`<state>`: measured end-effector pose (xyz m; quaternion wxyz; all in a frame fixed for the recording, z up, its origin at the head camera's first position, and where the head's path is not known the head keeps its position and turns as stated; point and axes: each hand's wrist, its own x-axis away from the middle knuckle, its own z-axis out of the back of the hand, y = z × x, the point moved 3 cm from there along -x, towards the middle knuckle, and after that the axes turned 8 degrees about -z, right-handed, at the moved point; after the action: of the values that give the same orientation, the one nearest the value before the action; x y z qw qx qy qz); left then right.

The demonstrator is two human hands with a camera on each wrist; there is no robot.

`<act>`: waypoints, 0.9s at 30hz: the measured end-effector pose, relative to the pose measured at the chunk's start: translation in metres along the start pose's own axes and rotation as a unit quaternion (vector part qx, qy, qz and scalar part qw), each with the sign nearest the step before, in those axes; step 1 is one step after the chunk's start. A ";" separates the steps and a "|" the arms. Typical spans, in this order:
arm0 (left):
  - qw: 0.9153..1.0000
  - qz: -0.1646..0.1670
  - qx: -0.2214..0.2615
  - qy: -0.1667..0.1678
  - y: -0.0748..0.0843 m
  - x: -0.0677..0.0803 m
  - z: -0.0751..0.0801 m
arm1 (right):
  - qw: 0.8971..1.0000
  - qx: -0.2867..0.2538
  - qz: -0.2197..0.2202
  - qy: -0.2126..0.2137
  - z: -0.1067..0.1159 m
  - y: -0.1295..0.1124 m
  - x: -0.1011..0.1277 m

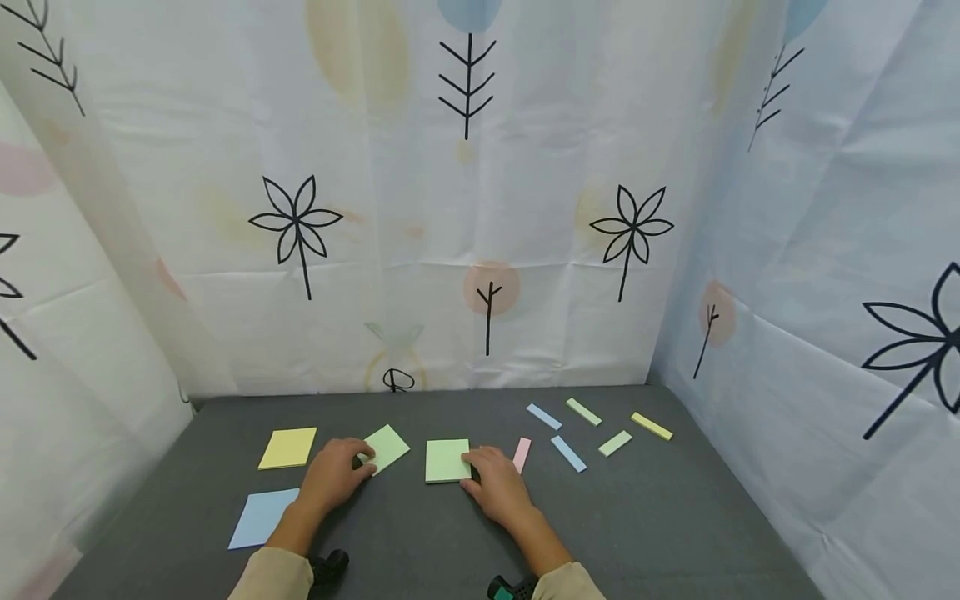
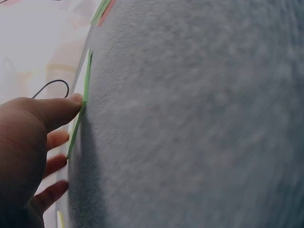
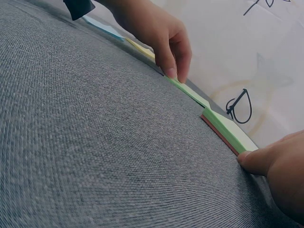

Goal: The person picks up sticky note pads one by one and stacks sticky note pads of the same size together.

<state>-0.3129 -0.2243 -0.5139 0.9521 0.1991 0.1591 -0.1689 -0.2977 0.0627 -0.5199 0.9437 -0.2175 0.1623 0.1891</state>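
My left hand pinches a light green sticky note pad by its near left corner, the pad turned at an angle. In the left wrist view the thumb lies on one side of the thin green pad, fingers on the other. To its right, my right hand grips the right edge of a second green sticky note pad. The right wrist view shows a pink layer directly under that second pad. The two green pads are close together.
A yellow sticky note pad and a blue one lie left on the grey table. Right of the hands are narrow strips: pink, blue, green and yellow. Patterned curtains enclose the table.
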 end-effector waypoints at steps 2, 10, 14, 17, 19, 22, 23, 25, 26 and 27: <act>1.000 0.014 -0.014 0.001 -0.002 0.001 -0.001 | 1.000 -0.001 -0.002 -0.003 -0.001 0.000 0.000; 0.996 0.067 -0.059 -0.008 -0.005 0.002 0.000 | 1.000 0.000 0.000 0.000 0.000 0.000 -0.001; 0.996 0.076 -0.049 -0.016 -0.006 0.002 -0.001 | 1.000 0.003 -0.004 -0.009 0.000 0.000 -0.001; 0.995 0.092 -0.029 -0.012 -0.009 0.001 -0.003 | 1.000 0.004 -0.006 -0.009 -0.001 0.000 -0.001; 0.994 0.109 -0.010 -0.006 -0.010 0.000 -0.004 | 1.000 0.003 -0.007 -0.009 -0.001 0.000 -0.001; 0.992 0.127 0.018 0.009 -0.007 0.000 -0.004 | 1.000 0.003 -0.008 -0.009 -0.001 0.001 -0.001; 0.991 0.130 0.025 0.015 -0.006 0.000 -0.003 | 1.000 0.003 -0.008 -0.009 -0.001 0.000 -0.001; 0.990 0.134 0.037 0.022 -0.003 0.000 -0.003 | 1.000 0.003 -0.009 -0.011 -0.001 0.000 -0.001; 0.990 0.135 0.041 0.025 -0.002 0.000 -0.002 | 1.000 0.004 -0.009 -0.011 -0.001 0.000 -0.001; 0.989 0.136 0.042 0.027 -0.001 0.000 -0.002 | 1.000 0.005 -0.009 -0.011 -0.001 0.000 -0.001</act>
<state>-0.3141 -0.2246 -0.5159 0.9523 0.2634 0.1489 -0.0390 -0.2992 0.0620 -0.5205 0.9483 -0.2120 0.1506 0.1821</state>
